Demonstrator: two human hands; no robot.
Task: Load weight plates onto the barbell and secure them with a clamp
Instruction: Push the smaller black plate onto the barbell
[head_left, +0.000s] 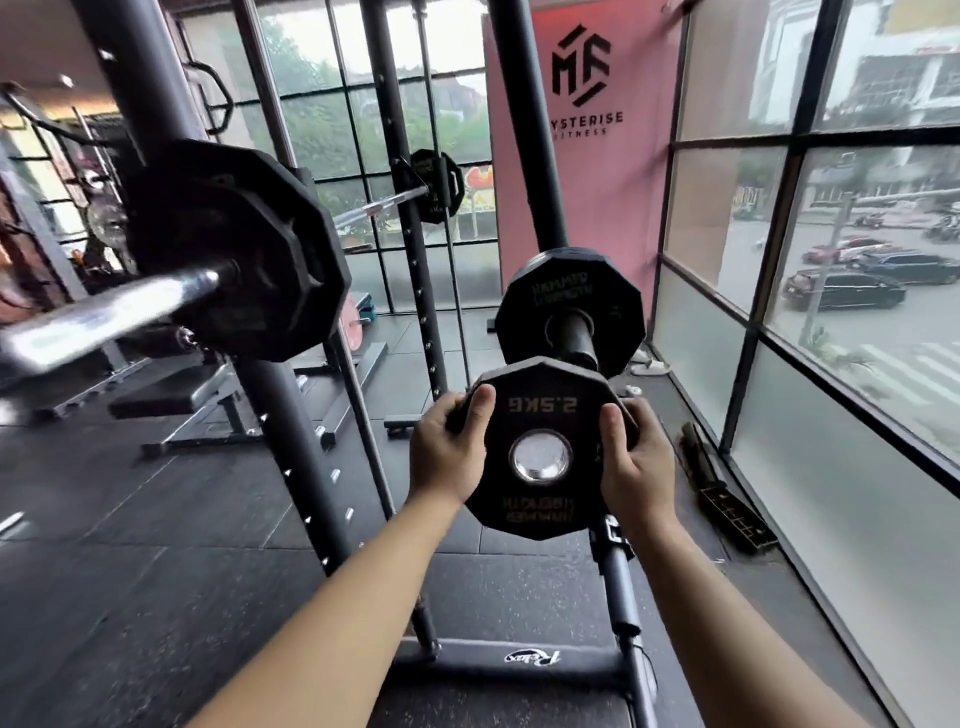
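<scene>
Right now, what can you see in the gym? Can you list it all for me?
Small 2.5 kg plate: one, black, held in front on a peg with a shiny end.
Bigger plate: one, black, behind it on the same storage peg.
Barbell sleeve: one, silver, at left.
Loaded plate: one, black, on the barbell.
Far plate: one, black, at the bar's other end.
Rack uprights: several, dark grey.
Bench: one, black, left floor.
Banner: one, pink, by the windows.
Left hand: one, fingers gripping the small plate's left edge.
Right hand: one, gripping its right edge.
</scene>
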